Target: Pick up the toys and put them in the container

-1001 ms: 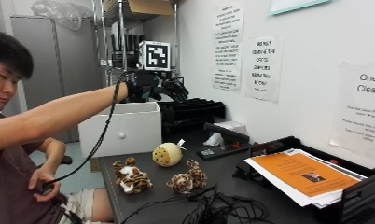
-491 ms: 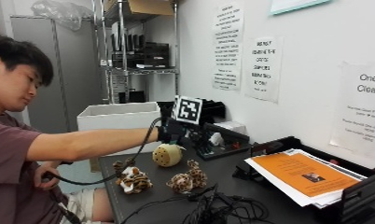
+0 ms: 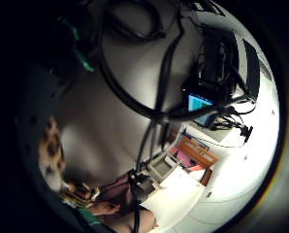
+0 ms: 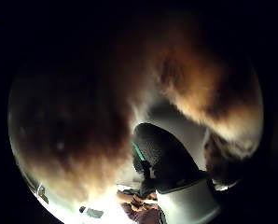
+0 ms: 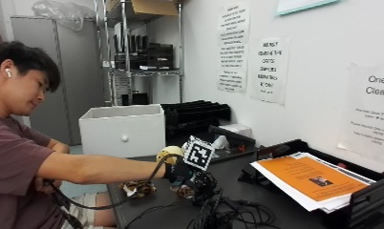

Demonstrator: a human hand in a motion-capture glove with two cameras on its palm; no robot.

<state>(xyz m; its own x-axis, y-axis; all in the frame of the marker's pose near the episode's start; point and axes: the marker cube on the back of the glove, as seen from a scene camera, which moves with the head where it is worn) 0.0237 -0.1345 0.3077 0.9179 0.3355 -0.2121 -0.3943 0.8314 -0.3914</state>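
Note:
In the outside view my gloved right hand [image 5: 193,177] is low over the dark table [image 5: 255,200], on top of a brown spotted plush toy [image 5: 182,192]. Brown fur [image 4: 83,126] fills the thumb side palm view, so this toy is close to the palm. A second spotted plush toy [image 5: 138,189] lies to its left near the table's front edge, and its leopard pattern [image 3: 50,155] shows in the little finger side palm view. A round cream toy [image 5: 169,152] sits behind the hand. The white container [image 5: 122,130] stands at the table's far left end.
A tangle of black cables [image 5: 227,217] lies on the table just right of the hand. A black tray holding orange and white papers [image 5: 309,181] is at the right. Black stacked trays [image 5: 195,114] stand along the wall behind the container.
My hand has dropped from above the cream toy down onto the brown spotted toy near the cables. The toys and the container have stayed in place.

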